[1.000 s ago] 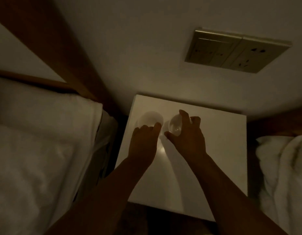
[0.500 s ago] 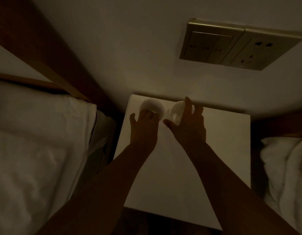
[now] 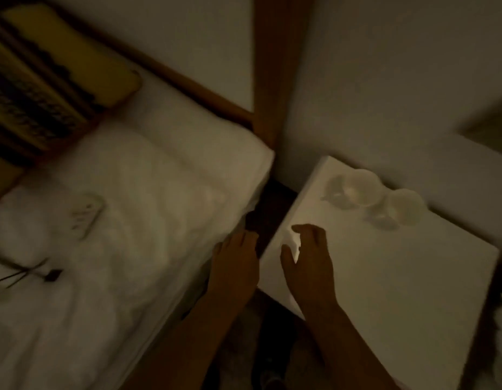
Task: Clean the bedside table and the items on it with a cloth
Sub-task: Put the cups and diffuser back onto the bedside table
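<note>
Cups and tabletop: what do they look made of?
Left cup and right cup: translucent, probably glass or clear plastic; the tabletop shows faintly through the walls, but blur leaves it open. Bedside table: smooth white matte top, likely painted or laminated board; sharp flat edges, no grain.

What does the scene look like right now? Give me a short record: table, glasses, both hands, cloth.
light: dim, blurred
bedside table: white top, beside the bed
first glass: clear, at the table's back edge, nearer the bed
second glass: right beside it, no hand on either
left hand: fingers relaxed, at the bed's edge
right hand: over the table's near left edge; pale patch between thumb and fingers, cloth or bare table, cannot tell
cloth: none clearly seen
bed: white bedding, pale remote-like item on it
</note>
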`<move>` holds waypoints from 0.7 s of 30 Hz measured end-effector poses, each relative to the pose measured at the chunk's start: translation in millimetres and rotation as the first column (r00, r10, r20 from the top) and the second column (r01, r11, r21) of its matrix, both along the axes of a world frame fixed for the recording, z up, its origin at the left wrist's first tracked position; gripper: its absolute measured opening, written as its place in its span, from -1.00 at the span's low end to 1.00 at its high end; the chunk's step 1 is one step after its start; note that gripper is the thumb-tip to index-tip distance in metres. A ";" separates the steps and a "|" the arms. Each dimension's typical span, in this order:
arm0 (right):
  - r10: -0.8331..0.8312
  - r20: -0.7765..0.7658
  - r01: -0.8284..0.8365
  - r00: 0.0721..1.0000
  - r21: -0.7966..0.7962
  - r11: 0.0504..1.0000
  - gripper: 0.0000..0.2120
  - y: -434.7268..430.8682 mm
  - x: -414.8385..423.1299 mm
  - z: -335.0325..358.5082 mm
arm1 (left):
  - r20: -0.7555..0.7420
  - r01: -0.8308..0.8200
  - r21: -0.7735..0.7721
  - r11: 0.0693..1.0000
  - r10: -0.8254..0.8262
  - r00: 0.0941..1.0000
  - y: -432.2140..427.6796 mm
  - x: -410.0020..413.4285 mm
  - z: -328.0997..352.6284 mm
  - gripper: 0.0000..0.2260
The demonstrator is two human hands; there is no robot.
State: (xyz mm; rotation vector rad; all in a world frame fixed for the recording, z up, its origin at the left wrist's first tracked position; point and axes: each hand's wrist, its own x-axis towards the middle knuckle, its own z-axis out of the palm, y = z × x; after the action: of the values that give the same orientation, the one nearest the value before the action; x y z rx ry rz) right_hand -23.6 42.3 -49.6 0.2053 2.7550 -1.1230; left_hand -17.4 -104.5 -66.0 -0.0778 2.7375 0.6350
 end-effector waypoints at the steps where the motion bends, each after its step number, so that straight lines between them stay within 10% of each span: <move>1: 0.078 0.056 -0.076 0.995 -0.026 0.997 -0.70 -21.0 0.7 -1.2 | 0.023 -0.053 0.040 0.998 0.052 0.998 -22.1 10.5 1.8 -0.69; 12: 0.687 0.285 -0.716 0.669 0.001 0.698 -0.72 -287.2 -17.8 -15.3 | 0.052 -0.588 -0.089 0.804 0.594 0.803 -271.4 109.0 -0.7 -0.89; 21: 0.734 0.149 -0.741 0.662 0.276 0.612 -0.32 -417.1 -60.5 -36.8 | -0.026 -0.872 0.113 0.477 0.878 0.477 -378.7 137.0 -45.3 -0.36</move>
State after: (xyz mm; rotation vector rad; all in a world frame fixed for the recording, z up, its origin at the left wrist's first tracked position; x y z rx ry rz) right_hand -84.1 -374.8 -86.4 -0.8282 2.5213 -0.4348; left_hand 119.7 -483.2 -111.3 -1.5716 2.5543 1.0001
